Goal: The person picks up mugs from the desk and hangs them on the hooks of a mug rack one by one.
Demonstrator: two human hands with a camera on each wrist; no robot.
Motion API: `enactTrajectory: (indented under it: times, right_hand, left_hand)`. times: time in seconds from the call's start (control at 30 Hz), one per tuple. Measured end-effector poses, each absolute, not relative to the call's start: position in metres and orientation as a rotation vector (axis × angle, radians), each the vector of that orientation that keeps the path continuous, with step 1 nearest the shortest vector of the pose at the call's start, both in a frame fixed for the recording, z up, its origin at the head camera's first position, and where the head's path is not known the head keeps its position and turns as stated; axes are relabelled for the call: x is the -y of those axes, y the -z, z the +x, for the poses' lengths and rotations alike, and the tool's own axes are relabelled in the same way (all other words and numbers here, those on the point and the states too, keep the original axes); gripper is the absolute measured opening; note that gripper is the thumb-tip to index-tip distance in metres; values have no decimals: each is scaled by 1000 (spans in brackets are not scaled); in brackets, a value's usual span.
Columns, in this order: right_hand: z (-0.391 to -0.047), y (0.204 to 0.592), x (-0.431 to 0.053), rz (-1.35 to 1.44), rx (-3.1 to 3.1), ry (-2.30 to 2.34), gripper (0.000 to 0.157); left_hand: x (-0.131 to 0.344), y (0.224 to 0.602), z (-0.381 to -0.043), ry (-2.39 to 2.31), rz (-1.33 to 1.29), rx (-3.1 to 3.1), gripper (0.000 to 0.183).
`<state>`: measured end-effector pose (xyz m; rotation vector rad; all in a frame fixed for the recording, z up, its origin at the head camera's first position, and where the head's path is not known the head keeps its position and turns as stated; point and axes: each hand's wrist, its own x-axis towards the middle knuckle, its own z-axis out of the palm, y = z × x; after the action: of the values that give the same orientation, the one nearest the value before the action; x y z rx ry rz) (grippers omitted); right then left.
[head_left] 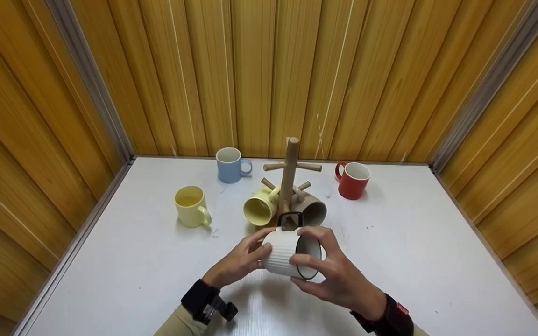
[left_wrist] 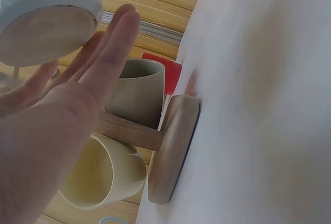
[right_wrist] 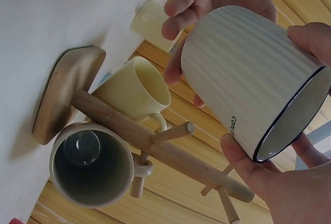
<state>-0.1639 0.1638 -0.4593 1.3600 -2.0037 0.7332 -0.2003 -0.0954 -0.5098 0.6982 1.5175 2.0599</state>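
Both hands hold a white ribbed mug (head_left: pixel 279 254) with a dark rim, tipped on its side, mouth to the right. My right hand (head_left: pixel 339 275) grips it around the rim end, thumb and fingers on opposite sides. My left hand (head_left: pixel 238 261) holds the base end, its thumb on the ribbed wall; in the left wrist view several fingers lie fairly straight beside the base. The mug's black handle (head_left: pixel 290 213) points toward a wooden mug tree (head_left: pixel 292 158). Wood shows through the handle; whether a peg passes through it, I cannot tell.
On the tree's lower pegs hang a pale yellow mug (head_left: pixel 258 210) and a grey-beige mug (right_wrist: pixel 93 164). Another yellow mug (head_left: pixel 189 207) stands at left, a blue mug (head_left: pixel 230 168) at back left, a red mug (head_left: pixel 354 182) at back right. Wood-patterned walls (head_left: pixel 250 70) enclose the white table (head_left: pixel 404 261).
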Motion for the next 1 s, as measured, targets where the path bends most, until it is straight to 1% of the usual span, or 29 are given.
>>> enactTrajectory:
  times: [0.23,0.57,0.7,0.8,0.9,1.0]
  right_hand:
    - [-171,468,-166,1362,2007,-773,55]
    - [-173,475,-172,1297,2101,-843,56]
    - [-174,478,-175,1220,2122,-886,60]
    - [-178,480,-177,1098,2149,-957,65]
    - [-183,481,-179,958,2215,-1026,72]
    - [-186,483,-180,878,2310,-1101,81]
  left_hand:
    - [94,514,-200,-2058,696,-1622,56]
    - [86,523,-201,-2135,595,-1762,57]
    - [83,522,-202,-2170,567,-1823,63]
    - [81,521,-202,-2208,552,-1886,65]
    - [79,522,-203,-2231,576,-1990,61]
    - [76,523,-203,-2239,617,-2105,57]
